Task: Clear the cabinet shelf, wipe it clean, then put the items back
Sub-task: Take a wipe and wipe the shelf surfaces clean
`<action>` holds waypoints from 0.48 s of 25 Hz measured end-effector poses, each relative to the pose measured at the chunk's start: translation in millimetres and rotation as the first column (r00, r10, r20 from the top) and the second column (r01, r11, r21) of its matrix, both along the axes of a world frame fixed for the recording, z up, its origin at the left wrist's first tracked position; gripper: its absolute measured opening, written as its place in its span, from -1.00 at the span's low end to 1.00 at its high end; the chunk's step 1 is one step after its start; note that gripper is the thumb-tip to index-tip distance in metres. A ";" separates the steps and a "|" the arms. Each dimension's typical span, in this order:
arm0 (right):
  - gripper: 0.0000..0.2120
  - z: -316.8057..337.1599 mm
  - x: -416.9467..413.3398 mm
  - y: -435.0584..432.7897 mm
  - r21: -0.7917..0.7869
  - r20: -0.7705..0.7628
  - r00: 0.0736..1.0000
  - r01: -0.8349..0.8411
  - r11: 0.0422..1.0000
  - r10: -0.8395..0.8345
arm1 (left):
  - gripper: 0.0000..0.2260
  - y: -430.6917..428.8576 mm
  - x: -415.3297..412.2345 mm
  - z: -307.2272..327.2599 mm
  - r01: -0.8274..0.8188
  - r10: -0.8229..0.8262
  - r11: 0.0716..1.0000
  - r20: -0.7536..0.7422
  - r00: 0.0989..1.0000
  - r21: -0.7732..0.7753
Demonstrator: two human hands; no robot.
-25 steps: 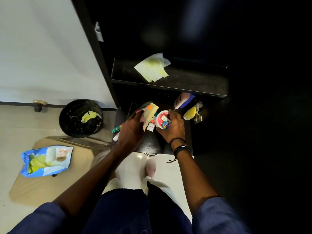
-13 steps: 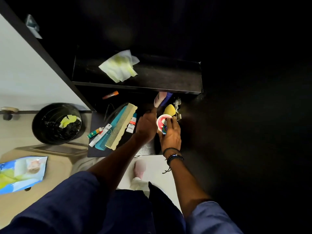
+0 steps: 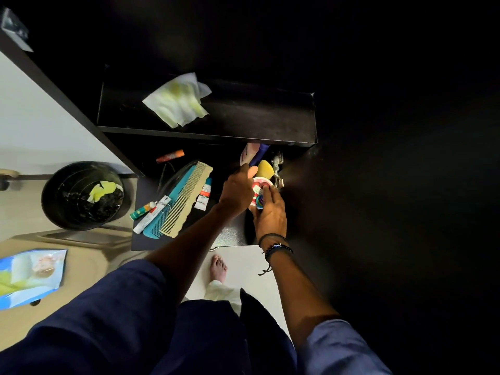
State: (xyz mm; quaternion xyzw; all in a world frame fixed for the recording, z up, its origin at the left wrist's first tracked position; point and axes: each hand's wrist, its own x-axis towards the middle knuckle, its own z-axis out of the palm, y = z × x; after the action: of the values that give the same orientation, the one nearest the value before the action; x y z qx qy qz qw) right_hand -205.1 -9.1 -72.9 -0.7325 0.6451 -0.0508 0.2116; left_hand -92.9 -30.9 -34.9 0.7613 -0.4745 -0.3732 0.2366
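Note:
The upper black shelf (image 3: 270, 123) carries only a crumpled white and yellow wipe (image 3: 177, 100). On the lower ledge (image 3: 230, 234) lie a tan comb (image 3: 186, 197) on a teal comb (image 3: 176, 196), a green-capped tube (image 3: 140, 211), a white tube (image 3: 147, 219), a small red and white tube (image 3: 204, 197) and an orange stick (image 3: 170, 156). My right hand (image 3: 269, 215) grips a round white and red container (image 3: 259, 186). My left hand (image 3: 235, 190) reaches beside it toward a pink and blue bottle (image 3: 250, 154) and a yellow sponge (image 3: 264, 169); its fingers are hidden.
A black bin (image 3: 81, 196) with used wipes stands on the floor at left. A blue wipes packet (image 3: 29, 274) lies on a tan stool (image 3: 89, 255). A metal hinge (image 3: 277, 169) juts out by the sponge. My bare foot (image 3: 218, 267) is on the white floor.
My left hand let go of the combs and moved right to the container and bottle. My right hand stayed on the round container. The view swung to the right.

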 end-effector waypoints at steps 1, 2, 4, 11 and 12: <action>-0.43 0.1 -0.4 1.1 -0.006 0.005 1.000 -0.003 1.000 0.003 | -0.63 1.4 1.1 -0.6 0.002 -0.002 1.000 -0.001 1.000 0.004; -0.42 0.5 -0.8 2.6 -0.015 0.012 1.000 -0.004 1.000 0.004 | -0.63 3.4 2.6 -0.6 0.005 -0.005 1.000 0.003 1.000 0.004; -0.41 2.1 -1.4 5.8 -0.034 0.031 1.000 0.001 0.999 0.000 | -0.62 7.7 6.3 -3.0 0.014 -0.014 1.000 -0.017 1.000 0.017; -0.52 15.8 7.3 22.9 -0.227 -0.015 1.000 -0.014 0.974 0.011 | -0.60 29.9 21.8 6.1 0.037 -0.032 0.990 0.040 0.999 -0.137; -0.56 17.1 11.8 26.3 -0.267 -0.040 0.999 -0.036 0.963 0.027 | -0.56 38.1 29.2 7.9 0.046 -0.041 0.992 0.045 0.998 -0.119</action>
State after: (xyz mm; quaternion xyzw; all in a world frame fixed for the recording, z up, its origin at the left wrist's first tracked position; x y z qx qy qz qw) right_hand -193.3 17.2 -55.9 -0.7653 0.6243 -0.1207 0.0998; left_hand -63.7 7.2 -27.0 0.7428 -0.5177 -0.3327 0.2637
